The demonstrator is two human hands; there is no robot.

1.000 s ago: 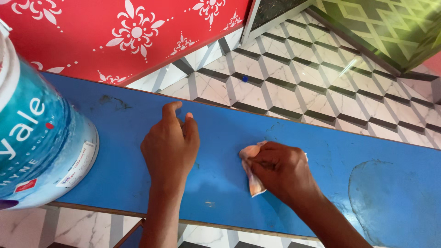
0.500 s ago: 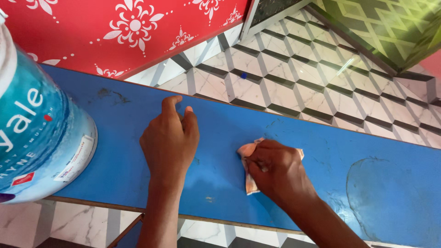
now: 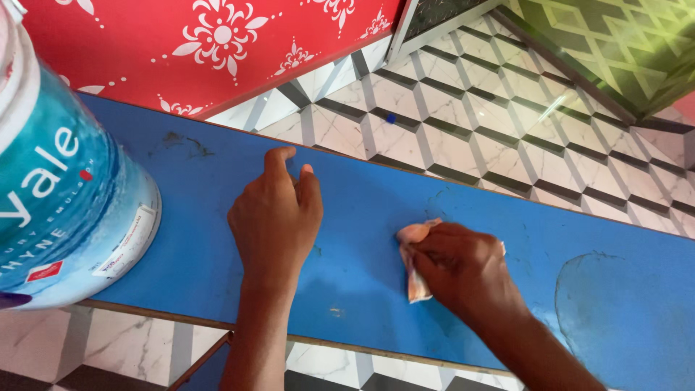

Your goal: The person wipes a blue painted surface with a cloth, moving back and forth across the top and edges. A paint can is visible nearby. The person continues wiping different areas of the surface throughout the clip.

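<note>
Presently: cloth pressed on blue board, bucket at left

Item one, cloth (image 3: 414, 269). Small crumpled rag, pale pink to peach with lighter folds. It lies on the board (image 3: 188, 239) a little right of centre, mostly hidden under my right hand (image 3: 463, 271); one bunched end sticks out at the left of my knuckles and a thin pale edge shows at the right. My right hand is curled over it, fingers bent and clamped down, pressing the rag flat onto the surface.

Item two, left hand (image 3: 275, 221). It rests on the board well left of the cloth, not touching it. Fingers are loosely curled with the tips bearing on the surface, thumb raised beside them; it holds nothing.

Item three, board. Long blue plank with a thin brown edge, running across the view at a slant. Dark smudges (image 3: 181, 143) sit near its far edge at the left, a small pale fleck (image 3: 335, 312) near the close edge, and a large faint ring mark (image 3: 601, 304) at the right.

Item four, bucket (image 3: 65, 195). Big round tub standing on the board's left end, teal and blue wrap with large white lettering, white lid rim at top. Low on its side are a white rectangular label and a small red patch.

Item five, surroundings. Red panel (image 3: 217, 43) with white flower motifs behind the board; floor (image 3: 492, 123) of white, grey and black cube-pattern tiles; green diamond-patterned panel (image 3: 622, 43) at upper right.
</note>
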